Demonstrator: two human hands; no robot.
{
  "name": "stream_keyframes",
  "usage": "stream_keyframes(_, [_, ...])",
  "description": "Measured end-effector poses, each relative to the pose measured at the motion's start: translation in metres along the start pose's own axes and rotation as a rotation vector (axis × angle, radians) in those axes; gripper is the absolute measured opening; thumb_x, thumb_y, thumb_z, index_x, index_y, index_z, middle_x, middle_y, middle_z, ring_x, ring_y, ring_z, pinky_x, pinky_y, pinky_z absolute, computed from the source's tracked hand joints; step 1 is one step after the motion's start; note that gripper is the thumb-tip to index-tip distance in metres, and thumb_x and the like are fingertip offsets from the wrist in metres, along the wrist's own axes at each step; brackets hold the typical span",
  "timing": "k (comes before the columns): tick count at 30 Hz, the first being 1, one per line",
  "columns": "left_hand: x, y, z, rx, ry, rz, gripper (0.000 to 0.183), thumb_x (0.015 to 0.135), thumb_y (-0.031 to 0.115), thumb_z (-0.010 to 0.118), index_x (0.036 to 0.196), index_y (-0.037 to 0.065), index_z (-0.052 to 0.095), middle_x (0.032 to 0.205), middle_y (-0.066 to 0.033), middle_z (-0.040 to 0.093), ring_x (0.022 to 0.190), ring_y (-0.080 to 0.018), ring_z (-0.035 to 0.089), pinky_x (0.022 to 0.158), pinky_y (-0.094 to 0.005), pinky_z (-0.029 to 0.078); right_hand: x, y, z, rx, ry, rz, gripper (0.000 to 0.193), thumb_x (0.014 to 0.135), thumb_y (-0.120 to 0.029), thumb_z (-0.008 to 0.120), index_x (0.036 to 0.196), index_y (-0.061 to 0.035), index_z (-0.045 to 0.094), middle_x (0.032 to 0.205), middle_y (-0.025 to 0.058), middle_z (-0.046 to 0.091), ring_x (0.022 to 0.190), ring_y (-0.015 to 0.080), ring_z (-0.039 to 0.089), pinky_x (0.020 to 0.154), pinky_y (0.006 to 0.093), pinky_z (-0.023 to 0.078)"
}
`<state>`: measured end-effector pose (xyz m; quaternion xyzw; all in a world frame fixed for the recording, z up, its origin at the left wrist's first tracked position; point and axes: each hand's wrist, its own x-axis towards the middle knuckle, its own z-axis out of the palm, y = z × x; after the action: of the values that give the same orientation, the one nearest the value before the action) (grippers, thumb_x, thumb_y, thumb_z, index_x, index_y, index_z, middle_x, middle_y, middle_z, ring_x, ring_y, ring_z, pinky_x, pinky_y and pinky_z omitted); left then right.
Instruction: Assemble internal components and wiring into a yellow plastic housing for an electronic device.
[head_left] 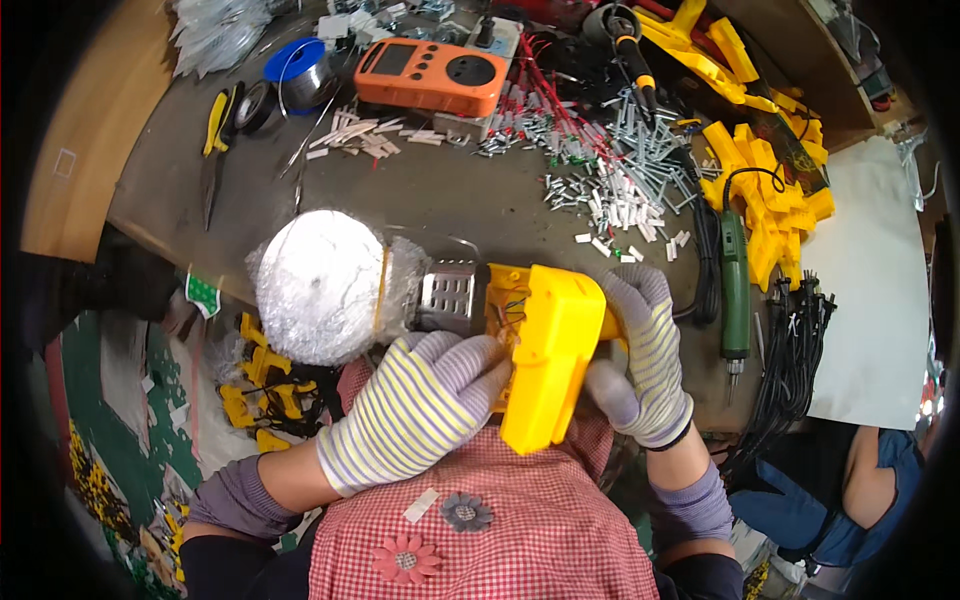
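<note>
In front of my body is a yellow plastic housing [550, 350], with thin wires [513, 308] showing in its open side. It adjoins a perforated metal neck [448, 297], beyond which is a round white head [322, 285] in clear bubble wrap. Both my hands wear striped knit gloves. My left hand [425, 400] has its fingers bent and closed at the housing's left edge, near the wires; its fingertips are partly hidden. From the right, my right hand [645, 355] grips the same housing between thumb and fingers.
An orange meter [430, 75], solder spool [300, 75] and yellow-handled pliers [215, 140] lie at the back. Loose screws [650, 150] and white connectors [625, 210] spread across the bench. At right are yellow shells [765, 200], a green electric screwdriver [735, 285] and black cords [795, 350].
</note>
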<state>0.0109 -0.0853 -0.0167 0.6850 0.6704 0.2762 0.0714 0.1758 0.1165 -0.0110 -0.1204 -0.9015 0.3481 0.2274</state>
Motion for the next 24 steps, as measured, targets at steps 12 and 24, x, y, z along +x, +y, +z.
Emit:
stream_keyframes(12, [-0.039, -0.005, -0.006, -1.139, -0.040, -0.220, 0.101, 0.090, 0.013, 0.065, 0.160, 0.002, -0.006, 0.163, -0.0211, 0.027, 0.147, -0.0325, 0.037, 0.118, -0.0419, 0.030, 0.019, -0.020, 0.009, -0.357, -0.071, -0.013, 0.105, 0.054, -0.071, 0.083, 0.127, 0.0008, 0.062, 0.102, 0.0202, 0.058, 0.092, 0.0357, 0.057, 0.080, 0.0476, 0.048])
stream_keyframes(24, [0.054, -0.012, -0.036, 0.115, -0.203, 0.072, 0.112, 0.054, 0.055, 0.085, 0.144, 0.001, 0.044, 0.139, -0.0258, 0.047, 0.126, -0.0446, 0.049, 0.106, -0.0539, 0.038, 0.020, -0.020, 0.003, -0.441, -0.213, 0.012, 0.099, 0.060, -0.074, 0.077, 0.124, 0.0010, 0.062, 0.102, 0.0245, 0.057, 0.098, 0.0413, 0.058, 0.085, 0.0504, 0.047])
